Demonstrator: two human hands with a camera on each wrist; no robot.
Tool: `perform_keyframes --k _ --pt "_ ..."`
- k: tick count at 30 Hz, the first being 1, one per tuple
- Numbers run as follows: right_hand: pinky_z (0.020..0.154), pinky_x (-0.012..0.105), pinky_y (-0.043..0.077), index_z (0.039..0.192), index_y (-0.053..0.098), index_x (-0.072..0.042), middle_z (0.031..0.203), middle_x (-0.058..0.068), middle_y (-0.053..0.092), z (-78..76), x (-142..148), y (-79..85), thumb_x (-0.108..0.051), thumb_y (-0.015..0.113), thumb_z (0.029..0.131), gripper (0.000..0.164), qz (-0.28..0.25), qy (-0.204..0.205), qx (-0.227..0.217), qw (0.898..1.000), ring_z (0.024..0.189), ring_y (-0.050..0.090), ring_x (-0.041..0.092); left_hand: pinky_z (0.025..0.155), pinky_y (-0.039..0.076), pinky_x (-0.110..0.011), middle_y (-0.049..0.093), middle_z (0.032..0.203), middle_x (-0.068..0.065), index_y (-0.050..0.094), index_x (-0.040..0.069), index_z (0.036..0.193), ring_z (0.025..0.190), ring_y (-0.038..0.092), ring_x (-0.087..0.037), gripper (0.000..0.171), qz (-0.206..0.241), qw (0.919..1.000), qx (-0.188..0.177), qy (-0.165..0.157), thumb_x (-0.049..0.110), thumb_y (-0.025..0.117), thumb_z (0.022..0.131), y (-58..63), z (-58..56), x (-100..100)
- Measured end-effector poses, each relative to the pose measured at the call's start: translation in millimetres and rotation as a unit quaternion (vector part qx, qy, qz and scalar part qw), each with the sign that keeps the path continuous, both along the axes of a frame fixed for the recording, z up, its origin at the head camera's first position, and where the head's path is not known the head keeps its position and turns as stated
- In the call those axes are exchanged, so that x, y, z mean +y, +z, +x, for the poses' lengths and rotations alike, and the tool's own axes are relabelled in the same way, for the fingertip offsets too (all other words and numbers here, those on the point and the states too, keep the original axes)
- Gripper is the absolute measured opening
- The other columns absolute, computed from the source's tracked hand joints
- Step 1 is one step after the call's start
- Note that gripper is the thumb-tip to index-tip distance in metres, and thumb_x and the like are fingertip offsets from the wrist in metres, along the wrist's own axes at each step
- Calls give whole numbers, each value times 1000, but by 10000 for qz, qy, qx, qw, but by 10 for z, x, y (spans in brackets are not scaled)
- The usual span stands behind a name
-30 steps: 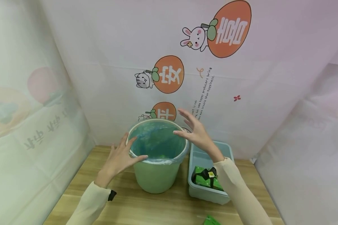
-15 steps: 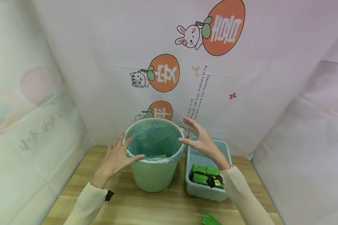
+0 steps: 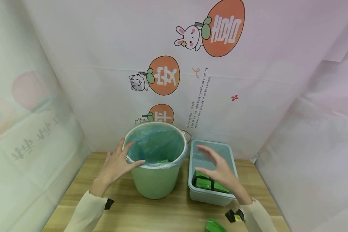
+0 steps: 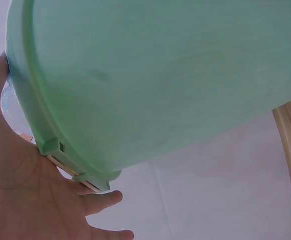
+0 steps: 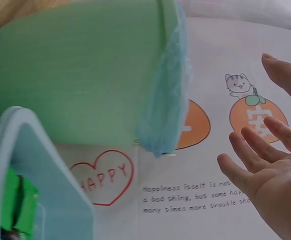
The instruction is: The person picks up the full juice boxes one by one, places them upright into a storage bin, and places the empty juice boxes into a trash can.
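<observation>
A light green trash bin (image 3: 155, 184) with a bluish liner (image 3: 150, 141) folded over its rim stands on the table; a bit of green shows inside. My left hand (image 3: 114, 166) is spread at the bin's left rim, thumb along the front edge. In the left wrist view its fingers (image 4: 103, 201) are straight beside the rim. Over a light blue tub (image 3: 208, 197) hovers my right hand (image 3: 220, 170), palm turned toward the bin, nothing in it. Green packets (image 3: 203, 183) lie in the tub's near end. Past the palm, the right wrist view shows the bin's side and the tub wall (image 5: 60, 185).
Another green packet (image 3: 215, 225) lies on the wooden table (image 3: 150, 216) near its front edge. White printed cloth (image 3: 119, 83) closes off the back and both sides. Bin and tub stand side by side, close to the back cloth.
My right hand has moved away from the bin's rim, rightward and down over the tub. The left hand stays at the left rim. The head view has shifted slightly to the right.
</observation>
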State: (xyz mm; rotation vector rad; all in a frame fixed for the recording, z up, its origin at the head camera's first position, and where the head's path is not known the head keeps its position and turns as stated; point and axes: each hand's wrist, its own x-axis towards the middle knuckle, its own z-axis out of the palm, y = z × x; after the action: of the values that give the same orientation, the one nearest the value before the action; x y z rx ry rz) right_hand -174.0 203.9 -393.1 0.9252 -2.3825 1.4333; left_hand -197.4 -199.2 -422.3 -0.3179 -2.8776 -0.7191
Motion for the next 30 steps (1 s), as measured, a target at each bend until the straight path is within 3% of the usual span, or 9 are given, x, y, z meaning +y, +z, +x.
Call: perform_keyframes --k 5,10,17,19,20,22,25,28,30 --pt "112 19 40 148 55 -2 146 20 60 324 140 -341 -3 89 84 73 94 -122 277 9995 137 56 18 112 11 -85 6 174 -27 32 15 167 146 35 -59 102 -39 10000 -29 -4 77 62 92 0 36 -11" --pt "109 21 43 150 57 -13 147 11 60 658 317 -667 -12 90 85 73 343 -522 -15 9980 134 55 6 112 10 -85 5 174 -27 32 15 167 145 36 -61 102 25 10000 -26 33 77 63 92 -6 76 -17" --pt "104 18 45 146 60 -9 142 5 65 978 527 -1136 -12 96 78 77 368 -725 -123 9966 131 53 -3 111 12 -86 4 174 -26 31 15 167 144 36 -62 103 16 10000 45 57 78 62 92 -9 75 -17" --pt "102 21 47 147 59 -8 144 2 64 990 612 -1338 -12 94 80 76 322 -508 -117 9981 132 52 -3 111 11 -87 5 174 -27 32 15 167 144 36 -62 102 26 10000 68 47 77 63 92 3 71 -17" --pt "102 23 48 149 57 -7 146 1 62 969 676 -1475 -18 90 87 72 230 -249 -252 9991 134 50 -2 111 11 -87 5 174 -27 32 15 167 144 35 -62 103 30 10000 75 50 77 63 92 4 70 -22" --pt "100 25 49 154 52 -5 152 0 57 879 828 -1831 -28 80 96 68 166 238 -343 9990 137 48 0 111 11 -87 5 174 -27 32 14 167 144 35 -62 103 31 9999 88 48 76 63 92 8 67 -23" --pt "100 25 48 158 49 -14 154 -9 53 743 1061 -2396 -28 72 101 63 178 694 -897 9934 138 46 -1 111 11 -86 5 174 -27 31 14 167 144 35 -62 103 40 9999 89 36 76 63 92 15 66 -20" --pt "100 23 47 157 51 -22 151 -15 53 707 1181 -2826 -9 77 93 70 324 611 -1188 9905 134 48 -2 111 10 -86 5 174 -27 31 14 167 144 35 -62 103 59 10000 55 33 76 63 92 18 72 -19" --pt "99 19 44 154 54 -26 147 -19 55 752 1178 -2976 -6 80 91 71 389 366 -1197 9914 131 48 -6 111 11 -86 5 174 -27 31 14 167 144 36 -62 103 55 10000 54 35 76 63 92 18 77 -19"
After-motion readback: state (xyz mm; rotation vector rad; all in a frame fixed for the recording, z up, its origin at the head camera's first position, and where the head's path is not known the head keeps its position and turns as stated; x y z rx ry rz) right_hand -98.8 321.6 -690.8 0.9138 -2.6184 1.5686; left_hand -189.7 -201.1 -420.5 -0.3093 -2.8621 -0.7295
